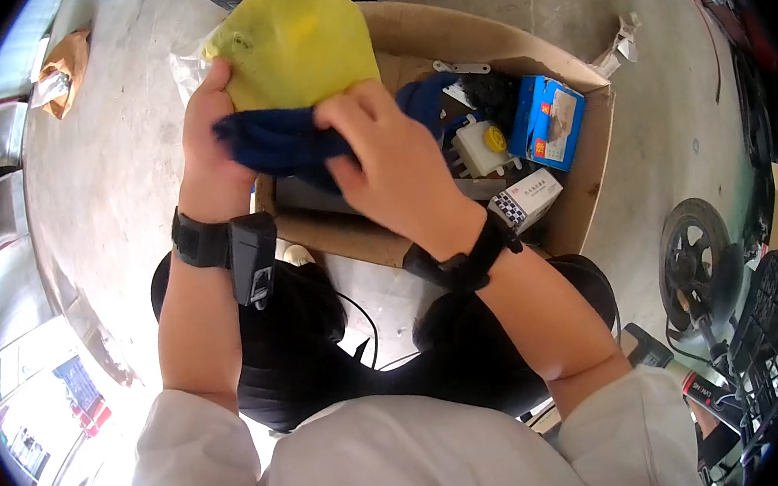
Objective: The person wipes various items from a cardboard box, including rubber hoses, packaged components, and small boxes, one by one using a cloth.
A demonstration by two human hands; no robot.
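Observation:
My left hand (213,133) is closed around a flat yellow thing (302,42) with a clear plastic edge, its thumb on the lower left corner. My right hand (395,154) pinches a dark blue cloth (278,142) that lies folded across the yellow thing's lower edge. One end of the cloth reaches my left palm, and another part shows behind my right hand. Both hands are above the left part of an open cardboard box (472,27). The fingertips of my right hand are partly hidden by the cloth.
Inside the box are a blue carton (547,123), a white carton (526,201) and a whitish plastic reservoir with a yellow cap (494,138). A brown paper bag (67,72) lies on the floor at left. At right stand a small wheel (694,258) and a black wire basket (775,320).

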